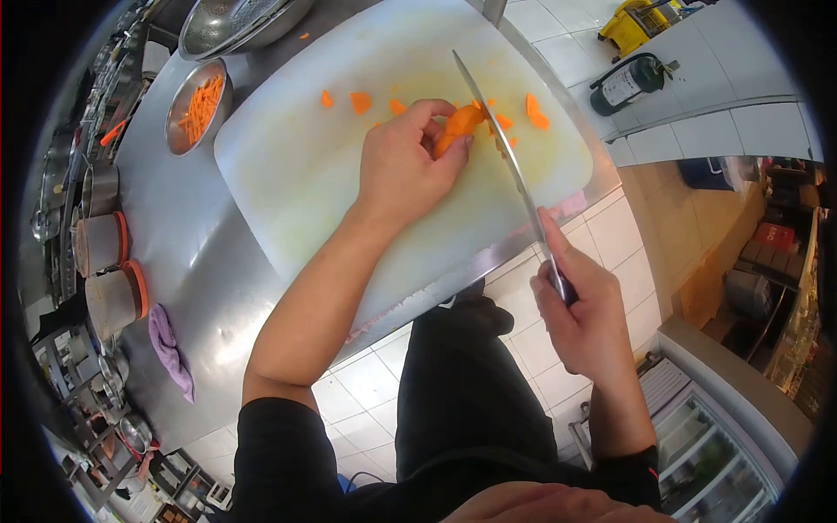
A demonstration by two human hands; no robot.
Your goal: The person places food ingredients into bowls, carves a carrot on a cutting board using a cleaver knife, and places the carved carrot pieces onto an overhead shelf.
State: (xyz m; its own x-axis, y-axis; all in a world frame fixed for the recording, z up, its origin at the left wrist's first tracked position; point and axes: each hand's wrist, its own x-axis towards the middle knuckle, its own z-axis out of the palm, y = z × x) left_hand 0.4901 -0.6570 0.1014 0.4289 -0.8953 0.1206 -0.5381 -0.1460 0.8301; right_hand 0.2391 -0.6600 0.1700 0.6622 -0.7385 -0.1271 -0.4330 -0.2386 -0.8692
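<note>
My left hand (414, 161) is closed around an orange carrot piece (452, 131) on the white cutting board (305, 166). The fingers are curled and hide part of the carrot. In my right hand (580, 305) is the dark handle of a long knife (514, 166). Its blade points up and to the left and lies against the right end of the carrot. Cut carrot chunks (537, 112) rest right of the blade, and others (360, 103) are scattered beyond my left hand.
A metal bowl (173, 131) of shredded carrot stands left of the board, near a colander (209, 30). Along the steel table (200, 270) are a purple cloth (166, 344) and containers with orange rims (113, 301). A fire extinguisher (629, 84) stands at the upper right.
</note>
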